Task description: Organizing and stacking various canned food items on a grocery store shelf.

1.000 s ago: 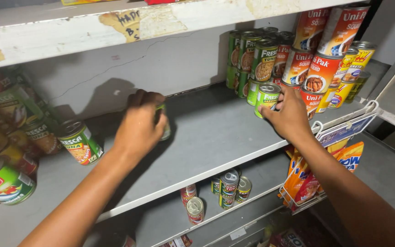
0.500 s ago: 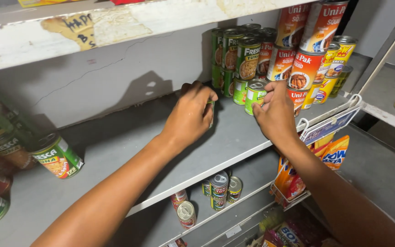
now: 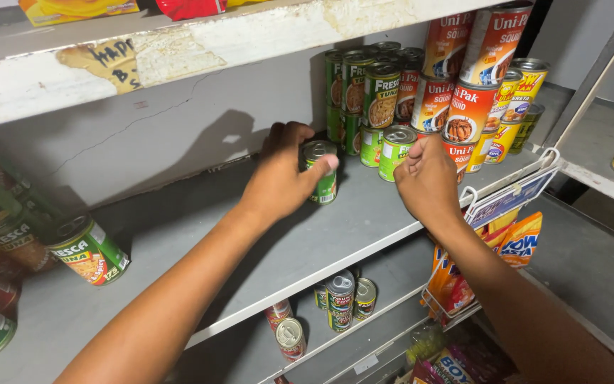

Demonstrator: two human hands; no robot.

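Grey painted shelf [image 3: 179, 235] in a cramped store rack, chipped white shelf edge [image 3: 264, 32] overhead, more tins on the lower shelf [image 3: 392, 284] below.

Your left hand [image 3: 282, 174] is clenched round a small green-labelled tin can with a silver pull-tab lid [image 3: 321, 171], standing upright on the shelf just left of the stack. Your right hand [image 3: 428, 178] has its fingers curled at another small green tin with a pull-tab lid [image 3: 396, 151], touching it at the front of the stack; whether it's fully gripped, I can't tell.

Risks as I see them:
- Stack of green tuna tins [image 3: 364, 92] is two high, and the tall red-and-white squid cans [image 3: 467, 78] beside it are stacked higher. Your right knuckles are close to the lowest red can [image 3: 458, 153]. Nudge the bottom row and the upper ones probably topple.
- Both small tins sit near the shelf's front half. A push sideways could roll one off the edge onto the lower shelf.
- Wire rack of orange snack packets [image 3: 513, 238] hangs just under your right wrist; dropping the elbow could snag it.
- Far left, a green tin lying tilted [image 3: 88, 250] sits well apart from both hands, but looks free to roll if the shelf gets jolted.
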